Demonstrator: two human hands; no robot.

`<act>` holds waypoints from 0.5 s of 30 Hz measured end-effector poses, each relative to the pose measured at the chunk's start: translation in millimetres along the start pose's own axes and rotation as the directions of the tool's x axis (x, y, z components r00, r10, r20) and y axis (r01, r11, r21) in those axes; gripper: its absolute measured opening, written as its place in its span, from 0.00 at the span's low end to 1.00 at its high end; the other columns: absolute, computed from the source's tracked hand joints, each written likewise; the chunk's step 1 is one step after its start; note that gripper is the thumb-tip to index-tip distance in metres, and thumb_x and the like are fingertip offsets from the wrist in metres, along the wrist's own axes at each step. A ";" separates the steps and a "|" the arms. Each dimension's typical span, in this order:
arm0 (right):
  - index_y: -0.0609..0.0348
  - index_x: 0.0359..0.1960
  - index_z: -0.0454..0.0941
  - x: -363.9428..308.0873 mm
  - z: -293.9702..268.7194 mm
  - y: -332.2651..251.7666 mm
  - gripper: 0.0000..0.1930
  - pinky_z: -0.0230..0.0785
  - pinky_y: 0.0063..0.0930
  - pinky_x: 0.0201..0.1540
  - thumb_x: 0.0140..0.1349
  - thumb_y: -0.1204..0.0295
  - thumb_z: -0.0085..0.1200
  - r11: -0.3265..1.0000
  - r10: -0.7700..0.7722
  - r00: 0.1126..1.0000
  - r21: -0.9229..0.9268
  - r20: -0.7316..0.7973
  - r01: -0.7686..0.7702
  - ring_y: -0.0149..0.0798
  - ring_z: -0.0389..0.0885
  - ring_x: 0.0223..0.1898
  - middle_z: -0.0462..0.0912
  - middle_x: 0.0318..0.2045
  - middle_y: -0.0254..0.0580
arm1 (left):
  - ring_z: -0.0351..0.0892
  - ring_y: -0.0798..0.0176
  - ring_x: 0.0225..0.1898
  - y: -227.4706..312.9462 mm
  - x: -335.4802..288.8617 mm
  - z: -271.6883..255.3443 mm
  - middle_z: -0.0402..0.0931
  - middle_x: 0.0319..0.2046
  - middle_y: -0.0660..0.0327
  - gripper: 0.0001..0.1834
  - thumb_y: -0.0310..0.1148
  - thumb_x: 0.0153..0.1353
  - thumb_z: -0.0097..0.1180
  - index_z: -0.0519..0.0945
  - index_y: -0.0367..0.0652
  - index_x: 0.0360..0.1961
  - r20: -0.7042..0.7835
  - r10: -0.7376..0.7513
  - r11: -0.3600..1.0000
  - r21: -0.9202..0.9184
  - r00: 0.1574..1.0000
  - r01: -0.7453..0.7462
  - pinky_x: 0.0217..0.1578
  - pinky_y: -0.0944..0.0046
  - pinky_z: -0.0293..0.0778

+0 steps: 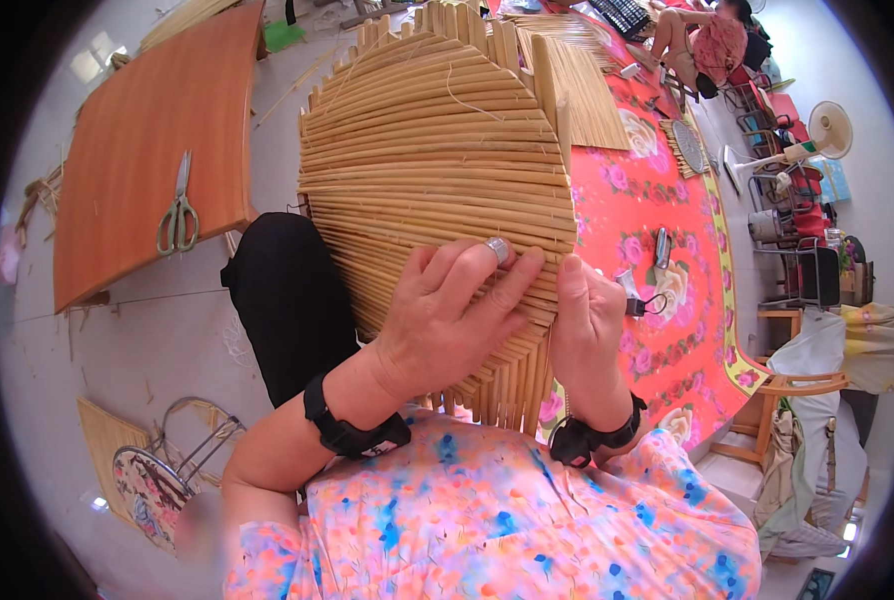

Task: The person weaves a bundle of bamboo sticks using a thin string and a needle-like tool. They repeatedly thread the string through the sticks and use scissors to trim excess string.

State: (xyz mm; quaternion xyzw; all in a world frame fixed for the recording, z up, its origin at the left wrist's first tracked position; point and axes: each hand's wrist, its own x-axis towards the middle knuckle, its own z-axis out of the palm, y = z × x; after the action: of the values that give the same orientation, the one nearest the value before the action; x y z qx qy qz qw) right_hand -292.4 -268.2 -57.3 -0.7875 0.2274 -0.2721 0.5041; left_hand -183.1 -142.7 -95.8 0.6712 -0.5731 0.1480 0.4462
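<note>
A large panel of pale yellow reeds (432, 180), bound side by side with thin thread, leans upright across my lap. My left hand (452, 305) lies over its lower right part, fingers bent and pressed on the reeds near the edge. On one of those fingers sits a metal thimble ring (498, 249). Gripping the panel's right edge, my right hand (587, 315) has its thumb up and its other fingers curled, partly hidden. A loose white thread (467, 98) trails over the upper reeds. Whether a needle is between my fingers cannot be seen.
Scissors (179, 208) lie on a brown wooden board (152, 130) at left. At right, a red floral cloth (657, 350) carries a black clip (647, 305) and more reed panels (577, 85). A fan (817, 135), chairs and a seated person (702, 50) are farther off.
</note>
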 end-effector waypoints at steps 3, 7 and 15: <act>0.67 0.30 0.76 -0.9 -1.1 -5.4 0.21 0.60 0.29 0.24 0.77 0.64 0.41 0.999 -0.006 1.000 -0.051 0.007 0.006 0.26 0.64 0.22 0.69 0.17 0.40 | 0.73 0.52 0.48 0.8 2.1 -1.3 0.70 0.49 0.57 0.35 0.38 0.47 0.69 0.79 0.41 0.59 0.020 -0.013 1.000 -0.010 1.000 0.013 0.50 0.53 0.72; 0.67 0.35 0.80 8.9 -1.4 -13.2 0.21 0.64 0.27 0.26 0.77 0.62 0.41 0.999 -0.002 0.997 0.047 0.083 -0.002 0.25 0.68 0.24 0.75 0.20 0.40 | 0.73 0.52 0.47 -2.0 3.4 -6.7 0.70 0.49 0.56 0.35 0.40 0.48 0.69 0.79 0.41 0.60 0.015 -0.001 1.000 0.010 1.000 0.001 0.49 0.53 0.72; 0.67 0.34 0.79 9.1 4.9 -15.4 0.21 0.65 0.31 0.26 0.77 0.61 0.41 1.000 0.004 0.998 -0.029 0.057 -0.002 0.29 0.69 0.21 0.76 0.19 0.43 | 0.73 0.50 0.48 -1.5 3.6 -8.0 0.70 0.49 0.55 0.34 0.40 0.50 0.69 0.79 0.40 0.59 -0.037 0.007 1.000 -0.011 0.999 -0.007 0.50 0.52 0.72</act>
State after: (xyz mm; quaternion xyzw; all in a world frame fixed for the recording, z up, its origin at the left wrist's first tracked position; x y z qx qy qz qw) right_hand -281.1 -264.7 -43.0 -0.8018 0.2182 -0.2456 0.4992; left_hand -178.1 -139.0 -89.4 0.6639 -0.5679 0.1588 0.4598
